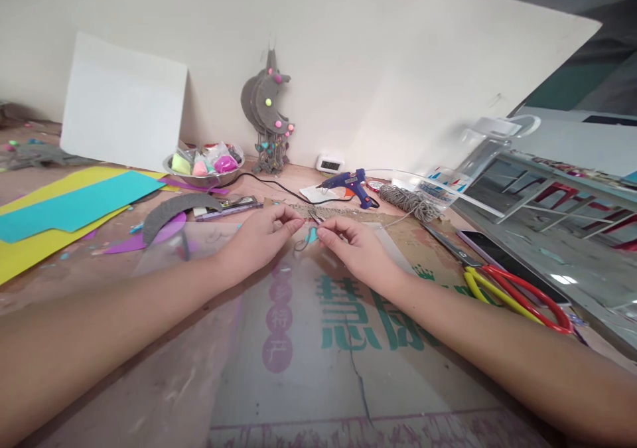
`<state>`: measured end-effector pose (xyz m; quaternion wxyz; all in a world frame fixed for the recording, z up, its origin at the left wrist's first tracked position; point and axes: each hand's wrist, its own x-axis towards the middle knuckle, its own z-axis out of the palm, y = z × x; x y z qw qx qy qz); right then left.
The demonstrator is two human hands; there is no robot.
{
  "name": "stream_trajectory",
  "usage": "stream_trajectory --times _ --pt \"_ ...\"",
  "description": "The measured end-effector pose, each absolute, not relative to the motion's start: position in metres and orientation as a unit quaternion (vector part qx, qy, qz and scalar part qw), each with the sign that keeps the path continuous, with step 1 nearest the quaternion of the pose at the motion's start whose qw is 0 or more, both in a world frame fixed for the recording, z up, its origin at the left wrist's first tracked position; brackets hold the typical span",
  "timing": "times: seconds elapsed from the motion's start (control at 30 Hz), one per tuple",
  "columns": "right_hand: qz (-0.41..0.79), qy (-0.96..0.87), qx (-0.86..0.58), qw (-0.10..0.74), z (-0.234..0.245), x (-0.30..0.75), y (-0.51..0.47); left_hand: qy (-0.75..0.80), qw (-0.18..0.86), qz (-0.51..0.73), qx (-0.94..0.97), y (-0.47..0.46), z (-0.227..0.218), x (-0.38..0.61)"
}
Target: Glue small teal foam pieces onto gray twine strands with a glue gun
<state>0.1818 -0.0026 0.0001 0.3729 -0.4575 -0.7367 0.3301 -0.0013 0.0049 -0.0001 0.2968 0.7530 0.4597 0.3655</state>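
Note:
My left hand [259, 239] is closed in a pinch above the plastic-covered work surface; whatever sits at its fingertips is too small to make out. Facing it, my right hand [358, 249] has thumb and fingers pressed together at the edge of a small teal piece [312, 235]. A thin grey cord [301, 244] curls beside that piece, between both hands. Just beyond the fingertips lies a small pointed metal tool [315, 217], partly hidden. Under my hands a clear plastic sheet [308, 381] covers printed cardboard [442, 282].
Right: large scissors [517, 295], a phone [507, 262], a grey cord bundle [408, 201]. Behind: a blue glue gun [351, 182], white clock [330, 163], grey moon ornament [269, 103]. Left: a metal bowl [199, 179], grey curved piece [174, 212], teal sheet [84, 202].

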Motion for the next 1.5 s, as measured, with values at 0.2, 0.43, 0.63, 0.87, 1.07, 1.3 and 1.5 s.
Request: stream_trajectory --times 0.2,0.43,0.63,0.87,1.07,1.3,1.5 --pt "0.324 -0.740 -0.463 0.363 -0.0014 0.1830 -0.0017 0.464 0.266 0.368 0.761 0.0043 -0.0009 -0.0012" --pt "0.327 -0.738 -0.471 0.355 -0.0001 0.1823 -0.0029 0.454 0.278 0.363 0.764 0.0052 -0.0013 -0.0028" --pt "0.313 -0.754 -0.455 0.356 -0.0009 0.1839 -0.0015 0.445 0.332 0.382 0.739 0.0060 -0.0011 -0.0022" --pt "0.320 -0.753 -0.451 0.357 -0.0010 0.1838 -0.0005 0.387 0.341 0.362 0.776 0.0076 0.0004 -0.0016" --pt "0.318 -0.747 -0.466 0.352 0.0003 0.1823 -0.0009 0.409 0.341 0.345 0.773 0.0075 -0.0010 -0.0004" --pt "0.323 -0.742 -0.469 0.355 0.0003 0.1830 -0.0017 0.461 0.306 0.421 0.719 0.0116 -0.0056 -0.0030" --pt "0.326 -0.744 -0.462 0.356 -0.0002 0.1827 -0.0017 0.449 0.331 0.394 0.731 0.0122 -0.0058 -0.0034"
